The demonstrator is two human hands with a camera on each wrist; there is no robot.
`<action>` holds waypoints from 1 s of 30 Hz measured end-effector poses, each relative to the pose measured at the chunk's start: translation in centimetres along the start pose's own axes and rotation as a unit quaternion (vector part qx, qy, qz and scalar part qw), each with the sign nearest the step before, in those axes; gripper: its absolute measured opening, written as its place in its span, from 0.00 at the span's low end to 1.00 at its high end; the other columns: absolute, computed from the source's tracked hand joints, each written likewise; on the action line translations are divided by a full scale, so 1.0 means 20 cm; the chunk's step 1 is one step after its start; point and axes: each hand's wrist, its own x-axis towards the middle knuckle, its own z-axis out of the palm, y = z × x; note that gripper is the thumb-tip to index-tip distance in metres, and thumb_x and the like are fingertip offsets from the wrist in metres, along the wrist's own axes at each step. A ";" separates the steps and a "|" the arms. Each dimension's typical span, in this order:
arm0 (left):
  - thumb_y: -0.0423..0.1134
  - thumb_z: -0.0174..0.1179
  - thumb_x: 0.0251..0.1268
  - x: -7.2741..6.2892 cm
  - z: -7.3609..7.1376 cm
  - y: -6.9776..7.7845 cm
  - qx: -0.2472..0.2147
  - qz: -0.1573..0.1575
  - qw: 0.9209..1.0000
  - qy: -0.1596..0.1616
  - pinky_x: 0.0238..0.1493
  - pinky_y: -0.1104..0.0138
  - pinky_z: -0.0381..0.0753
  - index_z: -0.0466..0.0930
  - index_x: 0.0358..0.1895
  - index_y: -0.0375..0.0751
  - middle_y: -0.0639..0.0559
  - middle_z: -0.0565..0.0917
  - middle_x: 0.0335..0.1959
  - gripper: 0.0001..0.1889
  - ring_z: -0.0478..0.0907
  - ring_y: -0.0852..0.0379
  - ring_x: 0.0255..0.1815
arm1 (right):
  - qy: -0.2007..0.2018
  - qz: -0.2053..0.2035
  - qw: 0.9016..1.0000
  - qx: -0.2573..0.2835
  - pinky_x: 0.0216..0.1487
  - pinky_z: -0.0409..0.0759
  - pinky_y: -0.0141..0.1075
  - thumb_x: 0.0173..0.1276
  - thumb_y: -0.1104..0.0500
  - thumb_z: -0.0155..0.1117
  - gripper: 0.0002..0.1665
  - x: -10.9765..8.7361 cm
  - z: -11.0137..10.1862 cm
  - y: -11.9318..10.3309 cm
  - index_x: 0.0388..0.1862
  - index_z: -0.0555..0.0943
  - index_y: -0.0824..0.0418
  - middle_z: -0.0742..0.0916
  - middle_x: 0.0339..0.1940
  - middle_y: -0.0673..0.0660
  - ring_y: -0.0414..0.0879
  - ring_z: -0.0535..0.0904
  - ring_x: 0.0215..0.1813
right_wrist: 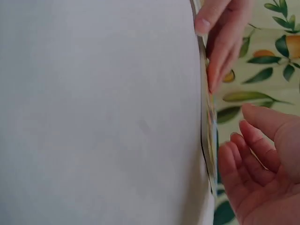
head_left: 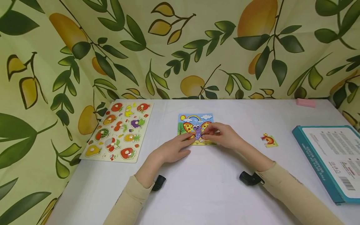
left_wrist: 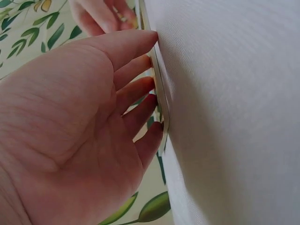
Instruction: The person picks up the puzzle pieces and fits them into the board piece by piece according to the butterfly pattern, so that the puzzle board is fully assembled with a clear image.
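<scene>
A butterfly jigsaw puzzle [head_left: 183,125] with a rainbow and sun lies flat on the white table. My left hand [head_left: 175,148] rests at its lower left, fingertips on the picture and thumb at the near edge. In the left wrist view, that hand's fingers [left_wrist: 136,110] are nearly straight and spread. My right hand [head_left: 222,134] hovers over the puzzle's right side, covering part of the right wing. The right wrist view shows its fingers [right_wrist: 253,164] loosely bent, with nothing visible between them and the thumb. A loose puzzle piece [head_left: 270,141] lies to the right.
A fruit peg board [head_left: 140,134] lies at the left. On the right are a teal-edged box [head_left: 332,156] and, farther back, a pink block [head_left: 305,102]. Black curved fittings [head_left: 248,178] show under both wrists. A fruit-patterned cloth [head_left: 168,62] hangs behind the table.
</scene>
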 end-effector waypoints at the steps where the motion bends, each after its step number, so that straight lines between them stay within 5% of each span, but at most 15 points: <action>1: 0.46 0.52 0.75 0.00 0.00 0.00 -0.001 -0.001 1.000 -0.001 0.73 0.57 0.56 0.60 0.75 0.48 0.51 0.54 0.78 0.29 0.49 0.52 0.77 | 0.012 0.011 1.000 -0.007 0.45 0.79 0.39 0.65 0.58 0.70 0.10 -0.04 -0.03 0.01 0.43 0.83 0.60 0.84 0.37 0.53 0.47 0.78 0.41; 8: 0.46 0.52 0.75 0.00 0.00 0.01 0.002 -0.001 1.000 -0.003 0.73 0.57 0.56 0.59 0.76 0.48 0.50 0.54 0.78 0.29 0.50 0.51 0.77 | 0.061 0.111 0.988 -0.092 0.43 0.76 0.43 0.70 0.51 0.64 0.21 -0.33 -0.34 0.18 0.55 0.79 0.63 0.81 0.53 0.63 0.56 0.77 0.50; 15: 0.46 0.52 0.74 0.01 -0.01 0.03 0.026 0.007 1.000 0.012 0.72 0.52 0.57 0.60 0.75 0.52 0.48 0.58 0.75 0.28 0.54 0.47 0.75 | 0.041 0.218 0.966 -0.131 0.44 0.75 0.52 0.65 0.46 0.68 0.43 -0.54 -0.52 0.32 0.65 0.66 0.74 0.71 0.57 0.76 0.67 0.68 0.53; 30: 0.43 0.53 0.74 0.03 0.00 0.04 0.027 0.026 0.999 0.038 0.71 0.54 0.60 0.68 0.72 0.48 0.45 0.63 0.72 0.25 0.57 0.48 0.72 | 0.034 0.239 0.963 -0.118 0.38 0.72 0.40 0.61 0.48 0.72 0.40 -0.56 -0.55 0.38 0.56 0.69 0.77 0.75 0.45 0.72 0.62 0.68 0.46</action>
